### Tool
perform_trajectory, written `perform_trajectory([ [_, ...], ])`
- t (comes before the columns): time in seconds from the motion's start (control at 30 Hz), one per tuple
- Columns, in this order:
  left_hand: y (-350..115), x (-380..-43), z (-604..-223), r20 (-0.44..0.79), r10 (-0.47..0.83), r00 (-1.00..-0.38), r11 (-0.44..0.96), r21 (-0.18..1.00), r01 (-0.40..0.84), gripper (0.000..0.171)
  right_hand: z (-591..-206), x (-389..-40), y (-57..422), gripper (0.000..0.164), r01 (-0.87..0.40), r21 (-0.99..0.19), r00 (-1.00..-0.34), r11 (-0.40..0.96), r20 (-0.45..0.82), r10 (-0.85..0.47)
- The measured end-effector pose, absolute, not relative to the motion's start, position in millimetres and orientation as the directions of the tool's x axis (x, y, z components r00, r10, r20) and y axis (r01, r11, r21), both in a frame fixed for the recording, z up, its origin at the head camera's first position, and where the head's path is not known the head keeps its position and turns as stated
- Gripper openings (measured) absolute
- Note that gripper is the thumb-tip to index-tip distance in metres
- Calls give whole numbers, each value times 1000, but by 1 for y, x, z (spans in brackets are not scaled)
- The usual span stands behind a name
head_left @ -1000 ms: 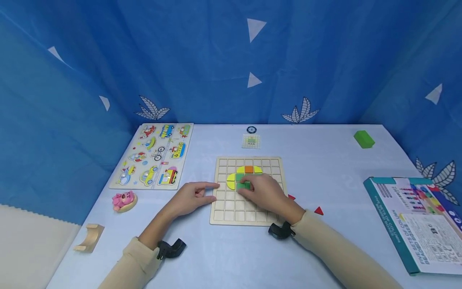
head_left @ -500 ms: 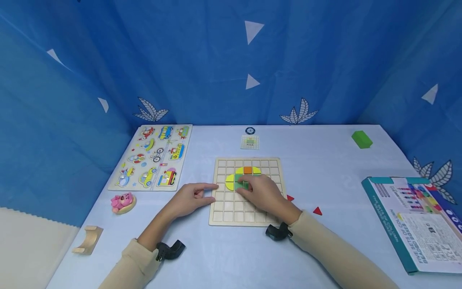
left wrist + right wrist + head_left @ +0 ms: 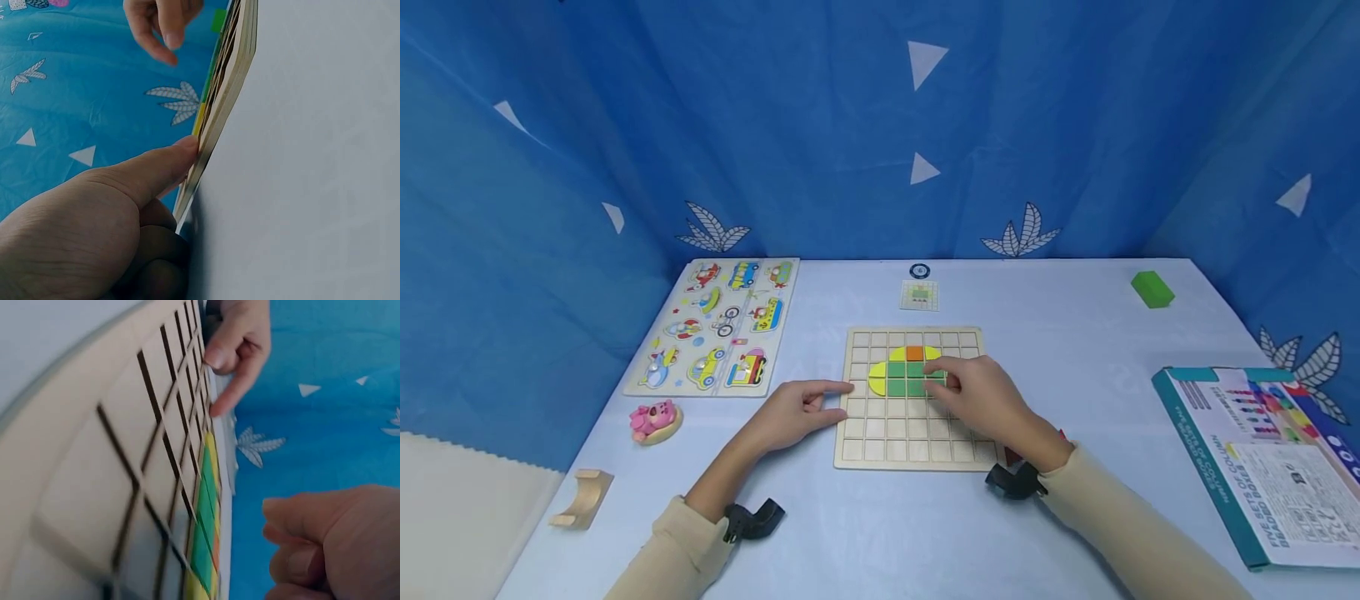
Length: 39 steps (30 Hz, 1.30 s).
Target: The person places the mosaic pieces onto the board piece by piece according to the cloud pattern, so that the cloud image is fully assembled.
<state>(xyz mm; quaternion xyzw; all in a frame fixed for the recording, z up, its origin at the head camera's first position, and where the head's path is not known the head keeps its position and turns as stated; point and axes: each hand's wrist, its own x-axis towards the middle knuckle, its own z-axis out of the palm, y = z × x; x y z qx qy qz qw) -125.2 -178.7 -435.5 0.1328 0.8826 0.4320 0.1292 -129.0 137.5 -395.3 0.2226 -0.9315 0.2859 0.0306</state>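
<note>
A square wooden grid board (image 3: 876, 450) lies on the table between both hands. Set in its upper middle cells are green square tiles (image 3: 897, 387), an orange square tile (image 3: 914, 353) and yellow rounded tiles (image 3: 877, 381). My left hand (image 3: 793, 414) stays at the board's left edge, thumb and index finger stretched apart against it; in the left wrist view the thumb (image 3: 162, 164) touches the rim. Over the right end of the green tiles is my right hand (image 3: 988, 400), thumb and index finger apart. Nothing shows between its fingertips in the right wrist view.
Beyond the board lies a small pattern card (image 3: 919, 296). On the left are a vehicle puzzle board (image 3: 700, 333), a pink toy figure (image 3: 655, 421) and a curved wooden block (image 3: 584, 500). A green block (image 3: 1152, 289) and a flat box (image 3: 1262, 467) stand right.
My right hand has shifted right along the green tiles, uncovering the left ones. Its forearm now covers most of the red triangles. My left hand has stayed in place.
</note>
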Motion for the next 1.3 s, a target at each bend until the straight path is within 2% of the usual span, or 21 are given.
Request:
perform_trajectory([
  [0.13, -179, -125, -433, -112, 347, -931, 591, 797, 125, 38, -387, -122, 172, 22, -416, -522, -904, 745, 153, -398],
  [0.33, -178, -126, -432, -107, 345, -932, 598, 790, 131, 38, -385, -111, 223, 28, -306, -518, -939, 799, 23, -344],
  [0.53, -179, -126, -434, -106, 346, -932, 593, 795, 130, 39, -397, -108, 243, 33, -308, -523, -909, 794, -85, -408],
  [0.73, -180, -124, -433, -119, 343, -932, 592, 797, 116, 39, -408, -109, 238, 30, -337, -516, -902, 788, -65, -428],
  [1.07, -181, -123, -432, -114, 346, -931, 587, 801, 120, 39, -414, -104, 229, 26, -403, -418, -899, 814, 16, -437],
  [1.3, -179, -125, -433, -112, 360, -926, 579, 806, 127, 39, -411, -102, 231, 23, -368, -430, -917, 824, 19, -400],
])
